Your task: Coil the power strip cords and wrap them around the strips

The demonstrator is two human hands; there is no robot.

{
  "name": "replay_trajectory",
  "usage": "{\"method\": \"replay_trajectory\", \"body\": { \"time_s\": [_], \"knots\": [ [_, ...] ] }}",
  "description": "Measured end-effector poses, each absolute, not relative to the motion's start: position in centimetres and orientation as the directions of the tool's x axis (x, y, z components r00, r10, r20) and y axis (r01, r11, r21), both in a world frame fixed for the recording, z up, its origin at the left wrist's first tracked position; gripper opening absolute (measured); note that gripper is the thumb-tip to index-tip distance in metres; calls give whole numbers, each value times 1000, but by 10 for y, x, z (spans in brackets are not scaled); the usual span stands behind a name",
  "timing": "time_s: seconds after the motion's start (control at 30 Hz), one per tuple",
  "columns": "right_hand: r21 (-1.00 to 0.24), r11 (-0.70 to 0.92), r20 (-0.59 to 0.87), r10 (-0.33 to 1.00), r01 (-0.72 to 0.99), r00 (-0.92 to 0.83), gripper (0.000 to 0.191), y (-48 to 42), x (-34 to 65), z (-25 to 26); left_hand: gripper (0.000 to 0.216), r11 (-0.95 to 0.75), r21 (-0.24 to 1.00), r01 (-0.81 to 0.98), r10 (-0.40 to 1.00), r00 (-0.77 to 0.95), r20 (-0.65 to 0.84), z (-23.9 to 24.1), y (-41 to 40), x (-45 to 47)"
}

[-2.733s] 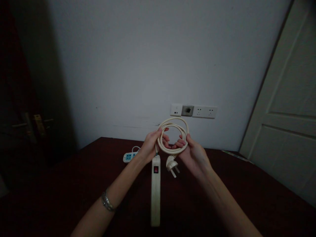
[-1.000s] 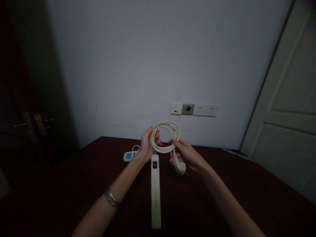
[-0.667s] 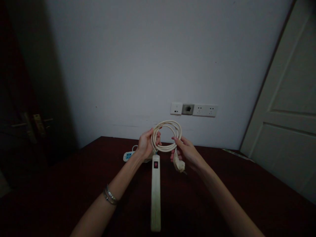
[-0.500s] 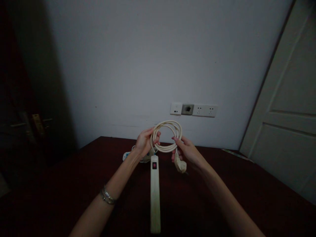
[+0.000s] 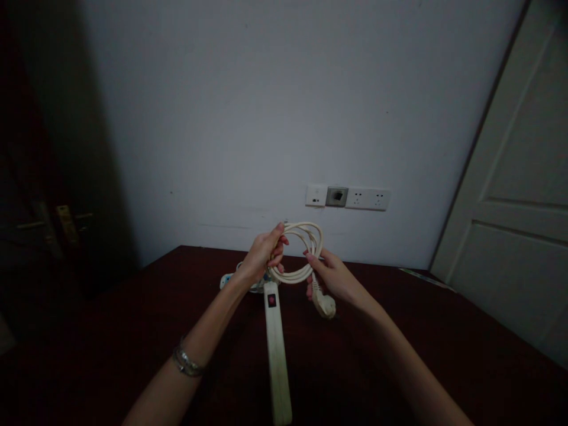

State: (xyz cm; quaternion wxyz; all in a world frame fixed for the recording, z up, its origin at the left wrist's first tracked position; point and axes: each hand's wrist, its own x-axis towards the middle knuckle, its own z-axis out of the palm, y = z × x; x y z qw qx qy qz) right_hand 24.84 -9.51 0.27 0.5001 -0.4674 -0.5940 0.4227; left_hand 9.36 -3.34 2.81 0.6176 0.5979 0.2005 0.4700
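At centre frame the left hand (image 5: 261, 258) closes its fingers (image 5: 278, 232) round the left side of the coiled cord (image 5: 298, 251), held above the dark worktop (image 5: 444, 349); the right hand (image 5: 333, 279) pinches the cord just above the plug (image 5: 324, 305), which dangles free; the power strip (image 5: 276, 346) hangs from the coil toward the lower centre, a rigid and likely weightier bar that will swing; the cord looks springy and smooth, apt to uncoil, so the crossing of the loops seems the surest hold; a second strip (image 5: 227, 279) lies behind the left wrist.
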Motion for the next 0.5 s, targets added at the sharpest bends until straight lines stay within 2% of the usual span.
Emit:
{"method": "replay_trajectory", "body": {
  "time_s": [0.17, 0.3, 0.4, 0.5],
  "knots": [
    [-980, 181, 177, 983, 82, -57, 32, -95, 251, 4, 38, -193, 910, -367, 769, 520, 373, 26, -29, 91],
    [-989, 138, 135, 989, 53, -58, 28, -98, 251, 7, 36, -205, 927, -315, 748, 561, 356, 24, -26, 83],
    [-993, 118, 117, 992, 26, -49, 28, -99, 251, 7, 33, -168, 942, -292, 719, 617, 320, 24, -25, 79],
    [-993, 115, 116, 992, -25, -43, 27, -99, 251, 7, 29, -70, 936, -345, 699, 652, 293, 24, -23, 80]
  ]
}}
